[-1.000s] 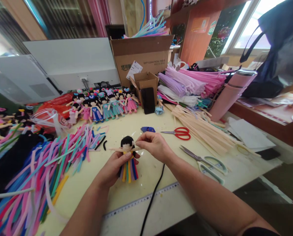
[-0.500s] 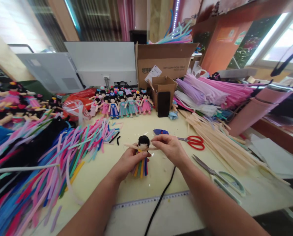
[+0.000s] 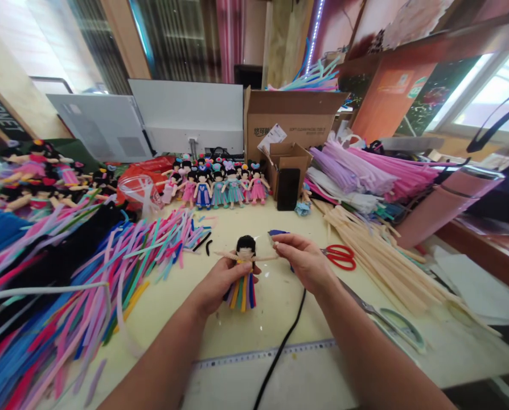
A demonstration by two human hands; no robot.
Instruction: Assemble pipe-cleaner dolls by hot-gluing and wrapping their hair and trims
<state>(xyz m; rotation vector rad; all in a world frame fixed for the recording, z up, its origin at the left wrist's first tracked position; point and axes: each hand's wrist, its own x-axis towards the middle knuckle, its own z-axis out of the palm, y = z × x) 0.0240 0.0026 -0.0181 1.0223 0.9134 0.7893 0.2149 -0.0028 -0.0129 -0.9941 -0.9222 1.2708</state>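
A small pipe-cleaner doll (image 3: pixel 246 257) stands upright in my left hand (image 3: pixel 225 280), whose thumb and fingers close around its body. It has black hair, a pale face, beige arms stretched out sideways and a skirt of yellow, green, purple and blue strips. My right hand (image 3: pixel 301 259) is to the right of the doll, thumb and fingertips pinched together just above the end of one beige arm. What the pinch holds is too small to make out. Behind those fingers lies a blue glue gun (image 3: pixel 279 232), mostly hidden by the hand.
Red-handled scissors (image 3: pixel 340 257) and pale green scissors (image 3: pixel 402 330) lie right. A black cord (image 3: pixel 282 347) crosses the tape measure (image 3: pixel 237 357). Coloured pipe cleaners (image 3: pixel 139 256) spread left, beige ones (image 3: pixel 374 256) right. Finished dolls (image 3: pixel 233 185) and a phone (image 3: pixel 287 189) stand behind.
My right hand has shifted slightly right, away from the doll, its fingertips now nearer the glue gun. My left hand keeps its hold on the doll. The head view has tilted a little.
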